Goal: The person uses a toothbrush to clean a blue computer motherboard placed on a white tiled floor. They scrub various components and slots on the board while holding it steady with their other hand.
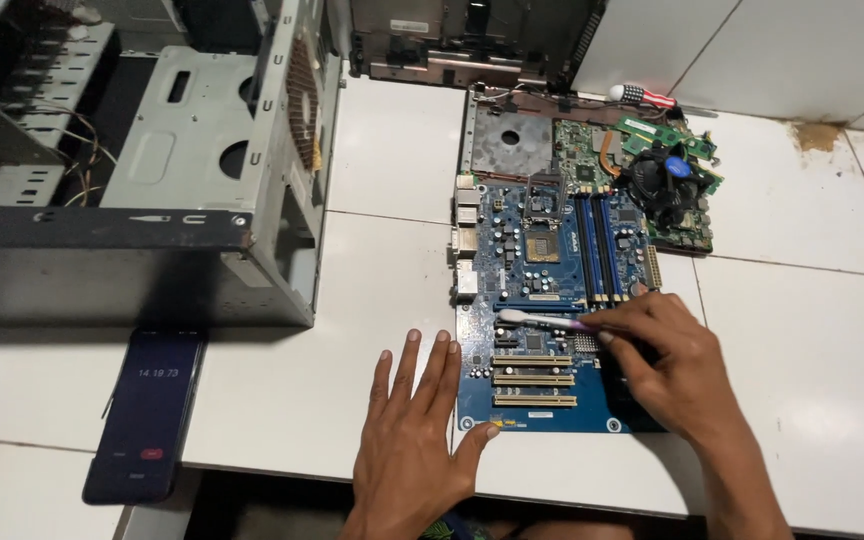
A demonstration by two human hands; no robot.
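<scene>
Single head view, looking steeply down (close range) over white tiled counter [392, 150] toward wall

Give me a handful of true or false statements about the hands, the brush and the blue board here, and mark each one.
1. The right hand holds a toothbrush over the blue motherboard. True.
2. The left hand grips a screwdriver. False: it lies flat on the white table, thumb at the board's corner.
3. A phone lies left of the hands. True.
4. The open computer case sits right of the board. False: it stands at the left.
5. A fan cooler rests on the green board. True.
</scene>
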